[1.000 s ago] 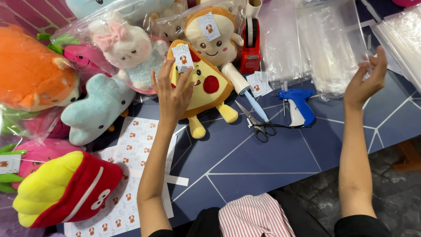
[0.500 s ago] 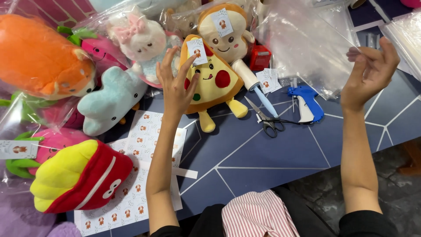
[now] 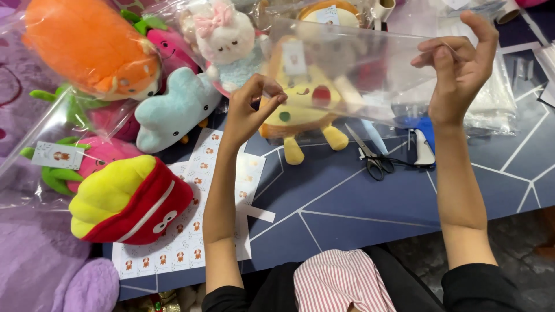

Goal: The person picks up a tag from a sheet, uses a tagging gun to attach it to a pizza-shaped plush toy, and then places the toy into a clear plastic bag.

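Observation:
I hold a clear plastic bag [image 3: 352, 69] stretched in the air between both hands. My left hand [image 3: 250, 107] pinches its lower left corner. My right hand [image 3: 459, 69] grips its upper right edge. Behind and below the bag lies a yellow pizza-slice plush toy [image 3: 300, 115] with a paper tag, seen through the plastic. Black scissors [image 3: 373, 157] lie on the blue table [image 3: 358, 202] just under the bag, next to a blue and white tagging gun [image 3: 425, 141].
Plush toys crowd the left: an orange one [image 3: 92, 46], a pale blue one [image 3: 173, 110], a white bunny [image 3: 225, 40], a red and yellow fries toy [image 3: 130, 199]. A sticker sheet [image 3: 191, 231] lies under my left arm. A stack of clear bags [image 3: 491, 98] sits at the right.
My right hand brought a clear bag from the stack over to the middle. My left hand left the pizza plush and took hold of the bag's other corner.

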